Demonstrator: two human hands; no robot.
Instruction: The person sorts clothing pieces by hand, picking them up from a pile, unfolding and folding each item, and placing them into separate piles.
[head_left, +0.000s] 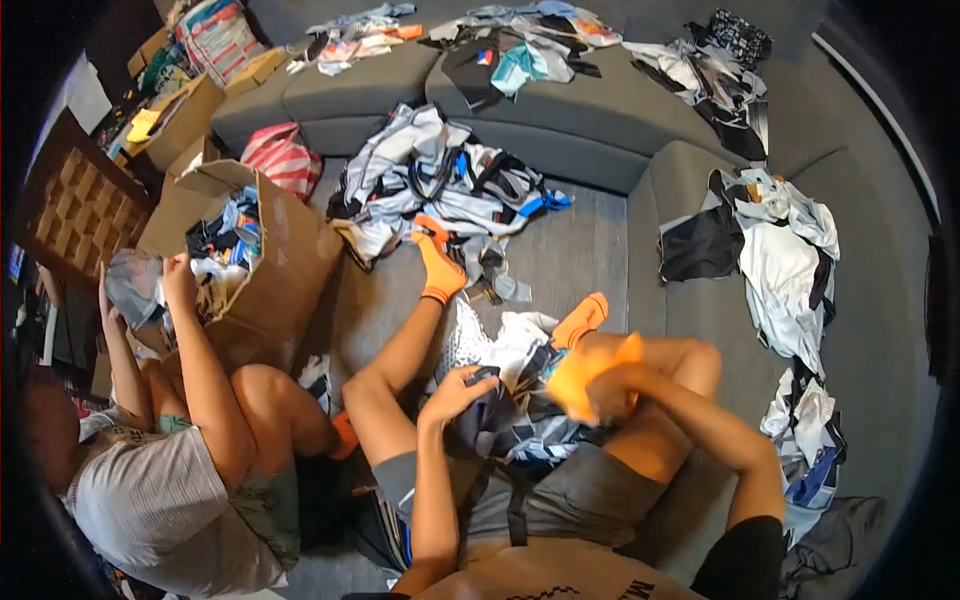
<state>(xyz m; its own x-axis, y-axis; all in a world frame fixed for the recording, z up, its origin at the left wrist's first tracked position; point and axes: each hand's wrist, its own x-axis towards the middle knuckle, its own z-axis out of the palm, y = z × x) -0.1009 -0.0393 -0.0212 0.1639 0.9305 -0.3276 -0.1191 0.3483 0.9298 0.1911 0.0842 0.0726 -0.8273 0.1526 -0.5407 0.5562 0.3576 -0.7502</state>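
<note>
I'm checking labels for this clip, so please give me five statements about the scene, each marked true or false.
1. The wearer's right hand holds orange fabric. True.
2. The wearer's left hand holds nothing. False: it holds a small dark item.
3. The large cardboard box near the co-worker is closed. False: the large cardboard box is open, with clothes inside.
4. Garments lie on the gray sofa. True.
5. The wearer's socks are white. False: the socks are orange.
</note>
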